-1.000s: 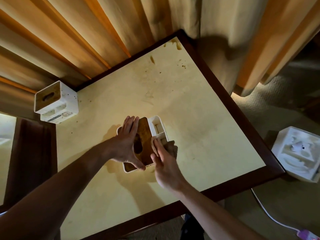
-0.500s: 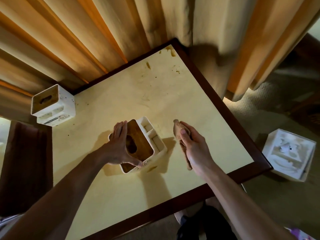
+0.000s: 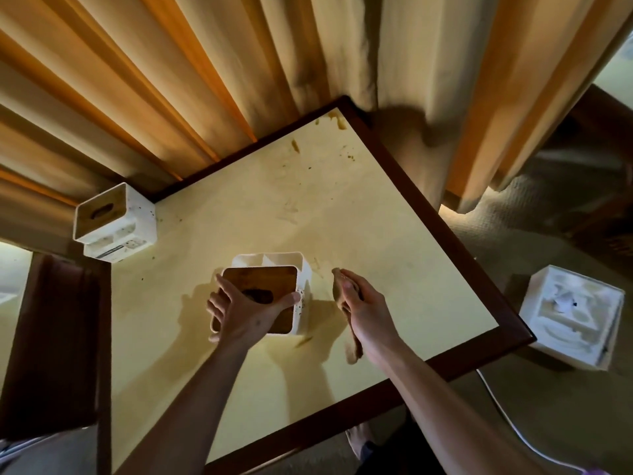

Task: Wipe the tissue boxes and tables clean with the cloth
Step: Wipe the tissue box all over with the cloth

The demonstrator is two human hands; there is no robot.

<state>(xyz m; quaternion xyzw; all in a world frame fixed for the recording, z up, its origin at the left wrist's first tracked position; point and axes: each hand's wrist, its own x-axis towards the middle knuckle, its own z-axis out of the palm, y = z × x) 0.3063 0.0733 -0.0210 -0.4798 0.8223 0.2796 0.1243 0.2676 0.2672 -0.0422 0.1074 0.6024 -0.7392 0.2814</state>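
Left hand: the left hand (image 3: 245, 311) is spread over the wooden lid (image 3: 262, 293) of the near tissue box (image 3: 270, 286), fingers curled over its left edge and thumb hooked on the right edge, gripping it from above.
Right hand: the right hand (image 3: 359, 299) grips a bunched brown cloth (image 3: 342, 296), held just beside the box's right wall and apart from it; a tail of cloth hangs below the wrist.
Near tissue box: stands on the worktop (image 3: 376, 241) near the front middle, a white body with open compartments along its far side and dark specks on its right wall.
Far tissue box: a second tissue box (image 3: 114, 222) sits at the worktop's back-left corner, well apart from both hands, spotted on its front.
Third box: another white box (image 3: 572, 315) lies on the carpet (image 3: 548, 406) to the right of the table.
Stains: brown smears near the far corner and a streak just right of the near box.
Handling, box: probably light, stiff plastic that will slide or tip under a sideways wipe; pinning it from the top as now seems sound. The lid may be loose, so the walls could be the safer hold for lifting.
Handling, cloth: soft and limp; bunching it in the palm gives a firm pad.
Step in hand: likely wiping the speckled right wall next.
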